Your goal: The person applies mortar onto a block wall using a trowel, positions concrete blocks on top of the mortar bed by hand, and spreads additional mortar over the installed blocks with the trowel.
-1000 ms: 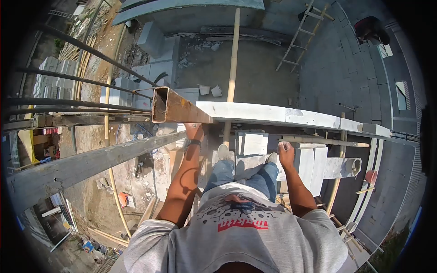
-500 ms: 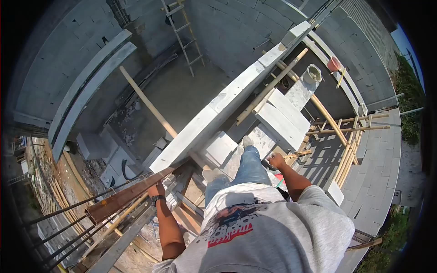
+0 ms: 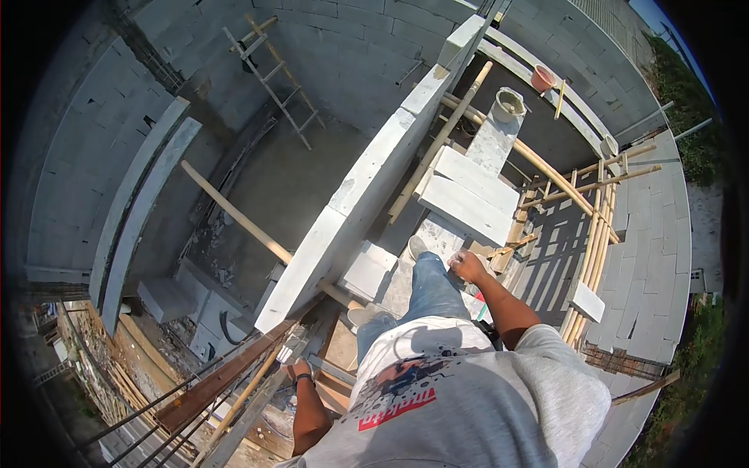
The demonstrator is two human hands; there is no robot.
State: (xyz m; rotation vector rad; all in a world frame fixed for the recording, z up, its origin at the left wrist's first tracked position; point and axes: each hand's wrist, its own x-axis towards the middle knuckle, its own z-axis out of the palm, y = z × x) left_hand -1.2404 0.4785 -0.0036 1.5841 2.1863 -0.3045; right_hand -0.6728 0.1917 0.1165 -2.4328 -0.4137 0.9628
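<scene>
My left hand [image 3: 297, 370], with a dark band at the wrist, is low beside a pale, blocky piece [image 3: 293, 345] near the rusty steel beam [image 3: 187, 404]. Its fingers are too small and shadowed to make out. My right hand [image 3: 466, 267] is in front of my right thigh, fingers curled and whitish with dust; whatever may be inside is hidden. Just beyond it, large white blocks [image 3: 473, 204] lie on the scaffold planking. Another white block [image 3: 370, 270] sits by my feet, alongside the top of the block wall [image 3: 343, 203].
A mortar bucket [image 3: 509, 105] stands on a plank past the blocks, and a red bucket [image 3: 543, 78] on the far ledge. Bamboo poles [image 3: 558, 183] cross at right. Left of the wall, the floor [image 3: 312, 187] lies far below, with a ladder [image 3: 273, 74] leaning there.
My left hand has come away from the rusty beam's end and moved down and right. My right hand is slightly higher, still curled. The whole view has turned slightly.
</scene>
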